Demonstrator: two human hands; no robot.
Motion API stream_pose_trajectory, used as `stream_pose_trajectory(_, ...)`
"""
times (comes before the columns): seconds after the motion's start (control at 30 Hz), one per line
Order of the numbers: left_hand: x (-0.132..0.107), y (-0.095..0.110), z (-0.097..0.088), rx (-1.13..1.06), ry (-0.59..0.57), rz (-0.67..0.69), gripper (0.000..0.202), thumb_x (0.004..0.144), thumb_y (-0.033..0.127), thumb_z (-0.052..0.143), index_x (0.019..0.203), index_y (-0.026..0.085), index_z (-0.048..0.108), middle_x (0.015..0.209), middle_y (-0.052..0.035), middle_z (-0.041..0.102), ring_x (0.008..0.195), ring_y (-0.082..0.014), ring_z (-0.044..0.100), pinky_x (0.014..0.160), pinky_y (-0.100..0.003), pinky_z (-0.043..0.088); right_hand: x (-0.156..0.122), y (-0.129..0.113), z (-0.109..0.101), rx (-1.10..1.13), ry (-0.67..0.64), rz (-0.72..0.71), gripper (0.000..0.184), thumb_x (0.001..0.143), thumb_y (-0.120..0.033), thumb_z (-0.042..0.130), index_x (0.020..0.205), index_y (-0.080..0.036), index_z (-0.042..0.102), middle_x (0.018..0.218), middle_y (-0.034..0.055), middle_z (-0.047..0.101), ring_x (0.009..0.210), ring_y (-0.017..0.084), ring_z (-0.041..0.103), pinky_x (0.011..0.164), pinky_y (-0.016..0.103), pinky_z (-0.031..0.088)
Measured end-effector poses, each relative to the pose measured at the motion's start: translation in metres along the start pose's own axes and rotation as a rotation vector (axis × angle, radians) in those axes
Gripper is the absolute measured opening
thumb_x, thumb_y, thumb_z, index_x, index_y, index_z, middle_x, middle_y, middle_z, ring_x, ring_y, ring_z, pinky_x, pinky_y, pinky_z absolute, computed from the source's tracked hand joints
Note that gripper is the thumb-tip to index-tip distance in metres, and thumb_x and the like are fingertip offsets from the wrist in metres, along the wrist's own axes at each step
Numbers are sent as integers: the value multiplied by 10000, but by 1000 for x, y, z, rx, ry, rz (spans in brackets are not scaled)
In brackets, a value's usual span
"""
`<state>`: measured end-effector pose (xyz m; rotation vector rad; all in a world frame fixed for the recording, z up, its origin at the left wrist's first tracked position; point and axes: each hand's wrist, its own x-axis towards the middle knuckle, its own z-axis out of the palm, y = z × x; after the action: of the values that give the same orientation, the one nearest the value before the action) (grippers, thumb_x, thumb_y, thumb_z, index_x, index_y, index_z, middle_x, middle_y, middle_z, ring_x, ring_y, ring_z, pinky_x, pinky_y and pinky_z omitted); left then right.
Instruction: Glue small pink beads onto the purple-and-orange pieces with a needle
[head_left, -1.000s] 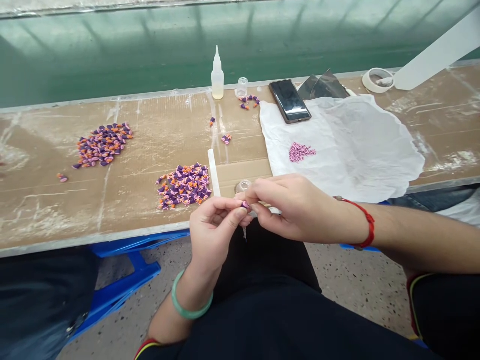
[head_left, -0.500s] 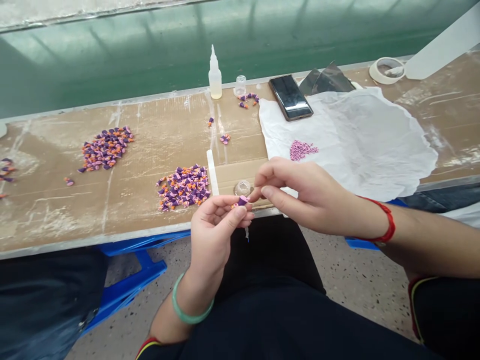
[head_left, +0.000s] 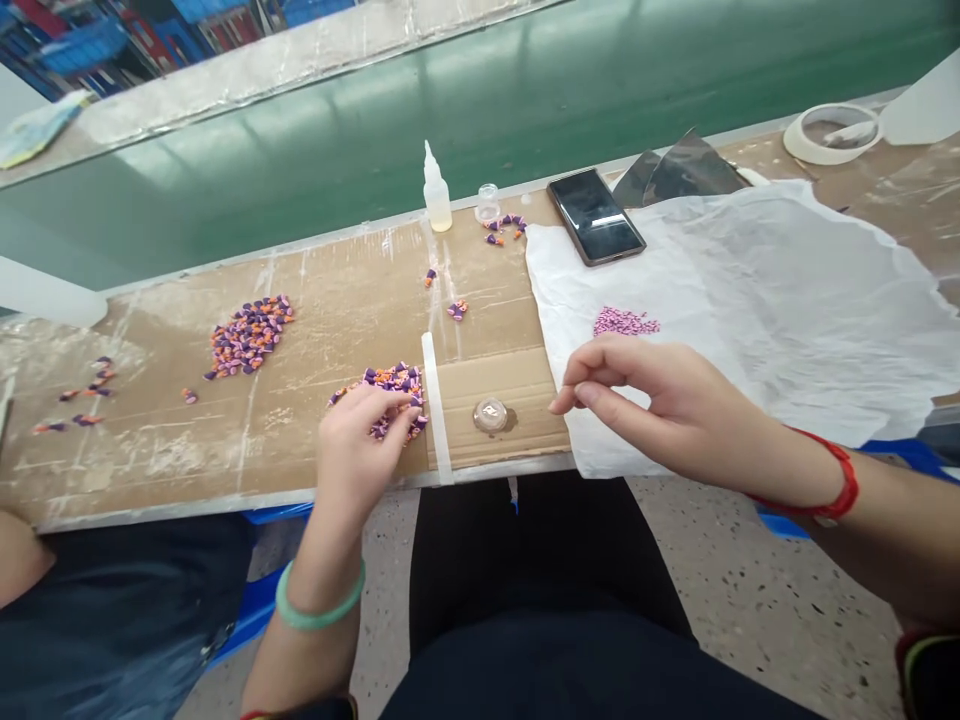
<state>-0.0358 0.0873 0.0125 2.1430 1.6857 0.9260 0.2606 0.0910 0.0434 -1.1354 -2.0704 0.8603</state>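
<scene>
My left hand (head_left: 364, 440) is over the near pile of small purple, pink and orange clay pieces (head_left: 394, 378). Its thumb and index finger come together around a small purple piece (head_left: 414, 401) at the pile's right side. My right hand (head_left: 645, 395) hovers at the left edge of the white cloth (head_left: 720, 290), fingers curled and closed; whatever is in them, if anything, is hidden. Between the hands, a small clear round dish (head_left: 490, 414) sits on the cardboard. Tiny pink bits (head_left: 624, 321) lie heaped on the cloth beyond my right hand.
A white strip (head_left: 437, 410) runs between pile and dish. Farther back stand a dropper bottle (head_left: 437, 190), a clear cap (head_left: 487, 203), a phone (head_left: 596, 215) and a tape roll (head_left: 832, 133). Another pile of pieces (head_left: 251, 335) lies left. Part of another person (head_left: 22, 560) shows at lower left.
My left hand has moved left with the purple piece, from in front of the dish to the near pile. My right hand has drawn apart from it to the right. The view has shifted.
</scene>
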Motion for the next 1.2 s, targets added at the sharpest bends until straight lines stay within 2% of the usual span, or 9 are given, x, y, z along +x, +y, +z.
stream_pose_trajectory(0.13,44,-6,0,97,-13,25,125,818,307,699,874,219,768,854,-57,738,779,-210,641,757,-338,503,-3,11,-6,-15,45,9,115,959,-195,479,894,-210,572,828,32,734,672,160,674,565,276,467)
stream_pose_trajectory(0.23,89,-2,21,62,-120,-43,133,847,260,645,870,196,759,870,-62,761,743,-194,642,743,-329,498,-4,13,-9,-18,62,1,120,961,-191,478,885,-211,569,809,31,728,667,160,668,579,278,477)
stream_pose_trajectory(0.33,131,2,47,108,-243,-107,95,817,182,657,840,172,748,911,-83,778,818,-209,672,792,-333,496,-7,14,-11,-25,82,-10,123,964,-190,482,885,-211,573,800,32,724,678,168,673,589,281,485)
stream_pose_trajectory(0.5,160,9,73,284,-385,-102,70,761,131,681,784,180,726,878,-95,773,840,-239,678,815,-358,507,-16,18,-18,-42,111,20,126,961,-199,487,875,-211,579,804,34,728,678,175,679,579,284,492)
stream_pose_trajectory(0.63,160,15,76,367,-427,-83,201,732,87,645,888,173,739,889,-108,771,880,-273,688,848,-386,514,-22,19,-29,-57,127,28,123,965,-193,495,887,-222,586,834,40,730,758,203,713,615,309,523)
stream_pose_trajectory(0.8,150,17,61,302,-368,-31,165,753,91,590,805,183,716,946,-122,772,938,-285,687,888,-392,512,-27,27,-42,-117,220,54,122,970,-208,505,923,-231,615,878,49,734,787,213,710,693,354,546)
stream_pose_trajectory(0.93,127,21,31,-37,-287,-52,65,755,236,657,805,198,674,801,-57,733,693,-205,660,677,-311,530,-28,55,-46,-216,276,96,117,923,-197,508,889,-207,619,897,54,707,806,206,665,686,345,524)
stream_pose_trajectory(1.07,93,34,4,-202,-323,-88,134,728,315,712,775,206,649,655,4,631,571,-140,561,520,-235,441,-25,88,-42,-359,138,86,103,881,-163,524,833,-190,611,864,67,670,844,225,602,757,370,493)
stream_pose_trajectory(1.2,55,43,-5,-389,-373,-187,142,756,306,706,717,212,606,565,27,547,481,-114,481,445,-223,382,-20,101,-32,-470,123,84,114,847,-110,555,782,-190,603,837,70,660,847,239,555,801,382,459)
